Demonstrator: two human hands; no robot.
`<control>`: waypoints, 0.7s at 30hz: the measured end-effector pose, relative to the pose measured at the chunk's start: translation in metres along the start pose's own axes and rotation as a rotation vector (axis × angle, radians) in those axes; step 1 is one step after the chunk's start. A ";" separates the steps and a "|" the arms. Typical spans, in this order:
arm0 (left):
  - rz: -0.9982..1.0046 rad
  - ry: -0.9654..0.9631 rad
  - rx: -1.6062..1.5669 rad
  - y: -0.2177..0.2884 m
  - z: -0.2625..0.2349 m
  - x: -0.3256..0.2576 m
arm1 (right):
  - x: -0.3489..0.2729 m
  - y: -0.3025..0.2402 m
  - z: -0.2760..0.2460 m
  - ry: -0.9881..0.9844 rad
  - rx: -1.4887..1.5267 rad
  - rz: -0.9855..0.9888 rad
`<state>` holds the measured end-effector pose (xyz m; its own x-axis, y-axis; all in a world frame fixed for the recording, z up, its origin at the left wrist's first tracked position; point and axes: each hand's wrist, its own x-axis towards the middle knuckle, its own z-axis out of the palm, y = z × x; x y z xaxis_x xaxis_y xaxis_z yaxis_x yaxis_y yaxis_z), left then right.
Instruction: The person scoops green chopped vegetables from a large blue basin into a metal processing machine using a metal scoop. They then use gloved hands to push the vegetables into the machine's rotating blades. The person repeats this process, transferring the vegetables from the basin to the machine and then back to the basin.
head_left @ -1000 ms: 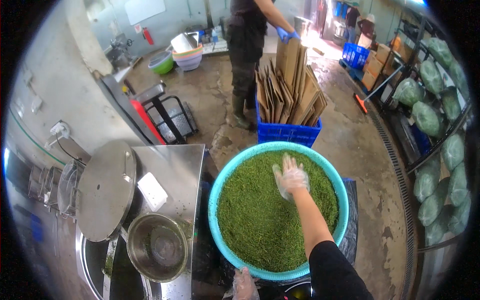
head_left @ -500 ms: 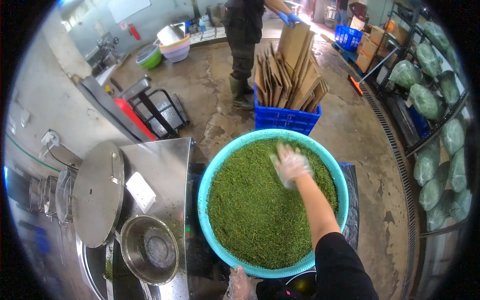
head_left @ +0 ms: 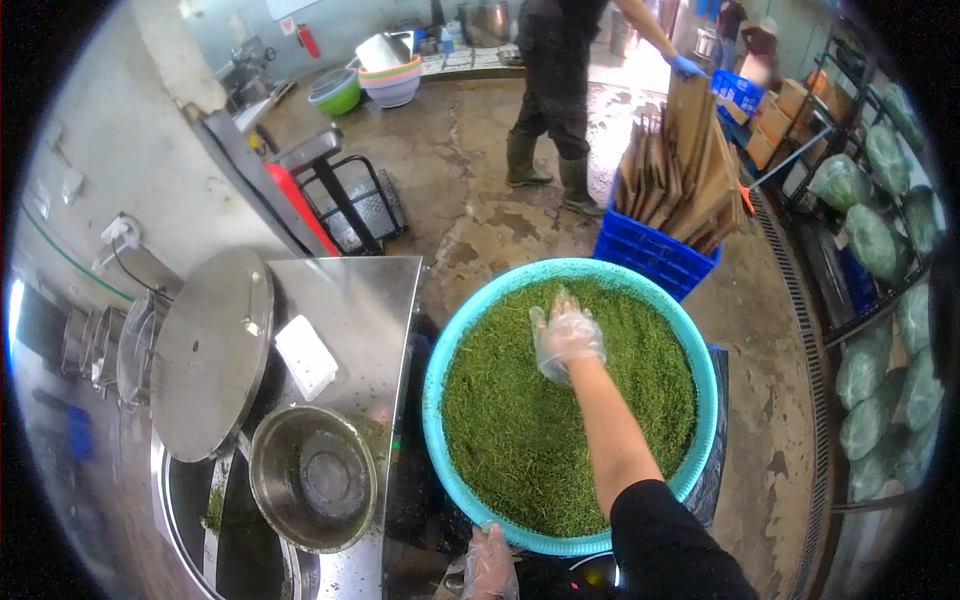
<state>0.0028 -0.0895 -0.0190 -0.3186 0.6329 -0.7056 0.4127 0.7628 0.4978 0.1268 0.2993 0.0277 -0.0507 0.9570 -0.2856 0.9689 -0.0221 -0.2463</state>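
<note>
A round turquoise basket (head_left: 435, 440) holds a broad bed of finely chopped green herb (head_left: 520, 430). My right hand (head_left: 567, 340), in a clear plastic glove, lies palm down on the herb toward the far side. Its fingers are stretched out and somewhat spread, with nothing gripped. At the near left rim, my left hand (head_left: 490, 565), also gloved in clear plastic, is closed at the basket's edge; part of its fingers is hard to make out. Left of the basket, a metal bowl (head_left: 313, 478) sits on the steel worktop (head_left: 350, 280).
A round steel lid (head_left: 212, 355) and white tray (head_left: 306, 358) are on the worktop. Beyond the basket, a person (head_left: 556, 90) grips cardboard in a blue crate (head_left: 655, 250). A platform scale (head_left: 345, 200) stands far left. Racks with wrapped green bundles (head_left: 875, 230) line the right.
My right hand has moved slightly left across the herb. The view has shifted, moving the basket rightward in the picture. The person and the crate of cardboard have moved right, the crate now tilted.
</note>
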 end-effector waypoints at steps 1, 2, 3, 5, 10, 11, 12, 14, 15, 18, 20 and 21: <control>-0.021 -0.015 0.021 0.004 -0.002 -0.001 | 0.005 0.000 0.001 0.022 0.032 0.011; -0.032 -0.031 0.011 0.004 -0.004 -0.004 | 0.010 0.000 0.002 0.043 0.064 0.022; -0.029 -0.026 -0.002 0.004 -0.008 -0.004 | 0.011 -0.010 -0.005 0.072 0.104 0.024; -0.015 -0.016 -0.034 0.004 -0.008 -0.006 | 0.003 -0.038 -0.006 0.250 0.098 -0.067; 0.074 0.029 -0.218 0.045 -0.027 -0.021 | 0.009 -0.055 0.029 0.056 -0.069 -0.037; 0.053 0.033 -0.305 0.067 -0.040 -0.033 | 0.005 -0.054 0.032 -0.021 -0.105 -0.063; 0.029 0.036 -0.222 0.066 -0.042 -0.031 | 0.004 -0.058 0.023 -0.046 -0.037 -0.029; -0.005 -0.008 -0.159 0.069 -0.046 -0.029 | 0.004 -0.066 0.019 0.090 0.100 0.052; -0.030 -0.038 -0.182 0.072 -0.051 -0.034 | 0.004 -0.076 0.018 0.153 0.168 0.077; -0.029 0.011 -0.257 0.072 -0.050 -0.037 | -0.024 -0.111 0.016 0.012 0.103 -0.044; 0.022 -0.005 -0.264 0.078 -0.049 -0.034 | -0.002 -0.078 0.055 0.070 -0.262 -0.155; 0.010 -0.008 -0.269 0.078 -0.053 -0.032 | -0.001 -0.084 0.055 0.029 -0.207 -0.159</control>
<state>0.0003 -0.0433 0.0693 -0.3083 0.6407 -0.7032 0.1741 0.7647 0.6204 0.0318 0.2844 -0.0019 -0.2019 0.9518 -0.2311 0.9785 0.1857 -0.0900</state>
